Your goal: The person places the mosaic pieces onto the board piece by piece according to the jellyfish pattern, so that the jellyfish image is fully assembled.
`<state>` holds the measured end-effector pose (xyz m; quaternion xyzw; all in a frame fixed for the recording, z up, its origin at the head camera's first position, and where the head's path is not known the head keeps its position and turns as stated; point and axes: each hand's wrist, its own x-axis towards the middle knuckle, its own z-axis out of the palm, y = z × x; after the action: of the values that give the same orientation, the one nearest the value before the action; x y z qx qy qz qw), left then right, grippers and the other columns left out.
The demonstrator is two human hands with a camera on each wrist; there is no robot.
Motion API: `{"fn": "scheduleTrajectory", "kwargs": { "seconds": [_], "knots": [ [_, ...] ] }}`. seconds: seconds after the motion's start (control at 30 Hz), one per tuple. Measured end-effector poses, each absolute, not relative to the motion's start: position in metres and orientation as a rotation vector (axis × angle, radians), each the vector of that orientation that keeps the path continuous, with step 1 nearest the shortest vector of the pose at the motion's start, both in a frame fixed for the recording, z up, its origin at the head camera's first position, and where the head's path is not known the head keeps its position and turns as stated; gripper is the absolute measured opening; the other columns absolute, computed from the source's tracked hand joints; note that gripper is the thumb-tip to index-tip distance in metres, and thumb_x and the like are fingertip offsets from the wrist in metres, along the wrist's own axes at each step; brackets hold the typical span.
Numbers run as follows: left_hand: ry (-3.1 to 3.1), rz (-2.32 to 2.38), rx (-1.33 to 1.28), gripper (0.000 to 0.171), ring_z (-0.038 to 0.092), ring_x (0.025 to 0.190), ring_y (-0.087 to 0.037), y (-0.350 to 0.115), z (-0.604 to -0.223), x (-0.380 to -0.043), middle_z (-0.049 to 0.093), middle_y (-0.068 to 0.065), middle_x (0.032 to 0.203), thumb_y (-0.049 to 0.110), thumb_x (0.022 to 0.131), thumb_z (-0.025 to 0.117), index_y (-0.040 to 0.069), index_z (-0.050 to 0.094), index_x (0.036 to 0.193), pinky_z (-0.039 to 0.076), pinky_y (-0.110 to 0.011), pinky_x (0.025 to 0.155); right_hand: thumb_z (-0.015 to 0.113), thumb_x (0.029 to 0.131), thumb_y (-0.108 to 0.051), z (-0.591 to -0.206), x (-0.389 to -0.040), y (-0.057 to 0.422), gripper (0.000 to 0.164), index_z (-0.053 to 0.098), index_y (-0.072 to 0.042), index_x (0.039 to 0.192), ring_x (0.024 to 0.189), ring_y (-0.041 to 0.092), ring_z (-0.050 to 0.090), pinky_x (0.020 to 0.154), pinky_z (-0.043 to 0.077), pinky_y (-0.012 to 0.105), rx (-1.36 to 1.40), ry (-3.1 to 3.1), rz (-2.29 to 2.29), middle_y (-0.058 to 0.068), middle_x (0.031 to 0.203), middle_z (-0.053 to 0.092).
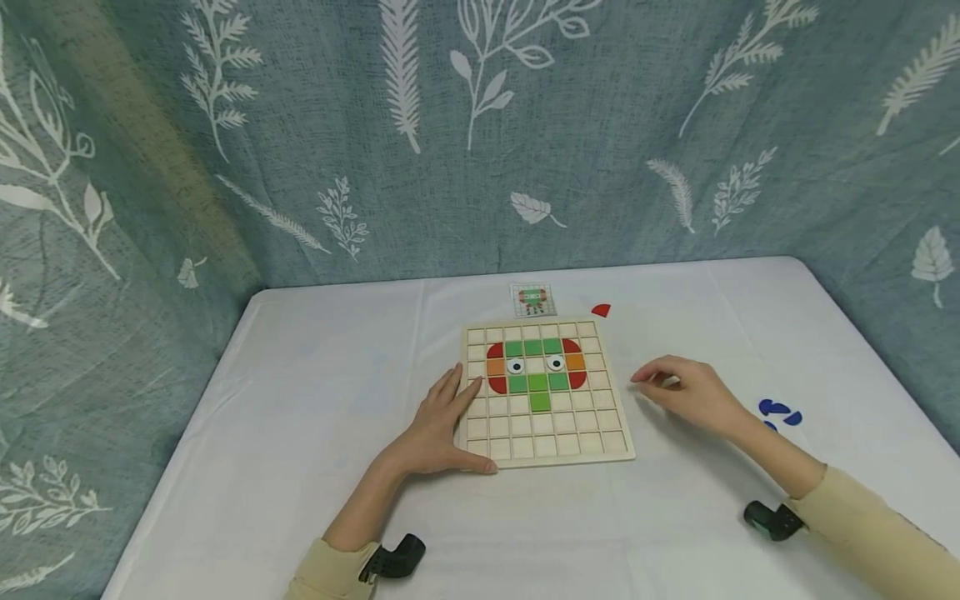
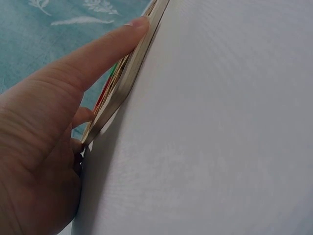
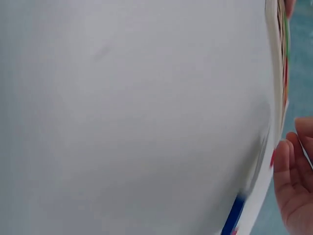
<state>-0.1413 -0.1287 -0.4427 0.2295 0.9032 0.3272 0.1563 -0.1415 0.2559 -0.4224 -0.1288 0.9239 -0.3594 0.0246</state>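
A square wooden grid board [image 1: 622, 446] lies on the white table. In its upper rows, green, red and orange pieces and two round eye pieces form a face, with a lighter green square [image 1: 540, 402] below it. My left hand [image 1: 442, 429], fingers spread, rests at the board's lower left corner; its thumb [image 2: 110, 51] lies along the near edge in the left wrist view. To the right of the board, my right hand [image 1: 693, 392] hovers over the cloth with fingers loosely bent and no piece showing between them. Several blue pieces [image 1: 780, 408] lie right of that hand.
A small picture card [image 1: 534, 302] with a gridded figure lies behind the board. A red quarter-round piece [image 1: 602, 310] sits to the card's right. Green-blue leaf-patterned cloth [image 1: 450, 208] hangs at the table's back edge. A dark wrist device [image 1: 774, 521] is at the right sleeve.
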Motion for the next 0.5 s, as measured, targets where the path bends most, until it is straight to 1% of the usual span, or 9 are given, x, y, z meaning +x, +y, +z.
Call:
{"fn": "scheduleTrajectory", "kwargs": {
  "seconds": [0.27,0.4,0.5],
  "knots": [
    [2.592,0.935,0.655,0.123,-0.005,0.148,-0.032,-0.129,-0.444,-0.141,-0.005,-0.014,0.163,0.052,0.063,0.087,0.013,0.018,0.157,0.013,-0.063,0.111,0.068,0.090,-0.007,-0.417,-0.122,0.305,0.018,0.070,-0.005,0.108,0.089,0.024,0.061,0.068,0.052,0.029,-0.324,2.949,-0.971,0.009,0.103,0.069],
    [2.593,0.935,0.655,0.123,-0.006,0.148,-0.032,-0.129,-0.444,-0.141,-0.005,-0.013,0.163,0.052,0.063,0.087,0.013,0.018,0.157,0.012,-0.063,0.111,0.071,0.089,-0.010,-0.413,-0.116,0.319,0.022,0.069,-0.004,0.110,0.091,0.026,0.059,0.066,0.051,0.029,-0.277,2.956,-0.919,0.011,0.105,0.068],
    [2.590,0.936,0.656,0.122,-0.006,0.148,-0.032,-0.129,-0.444,-0.141,-0.005,-0.013,0.163,0.051,0.064,0.087,0.013,0.018,0.157,0.012,-0.063,0.111,0.073,0.088,-0.014,-0.414,-0.113,0.325,0.023,0.070,-0.005,0.108,0.092,0.026,0.059,0.068,0.050,0.030,-0.270,2.952,-0.889,0.010,0.104,0.068]
  ]
}}
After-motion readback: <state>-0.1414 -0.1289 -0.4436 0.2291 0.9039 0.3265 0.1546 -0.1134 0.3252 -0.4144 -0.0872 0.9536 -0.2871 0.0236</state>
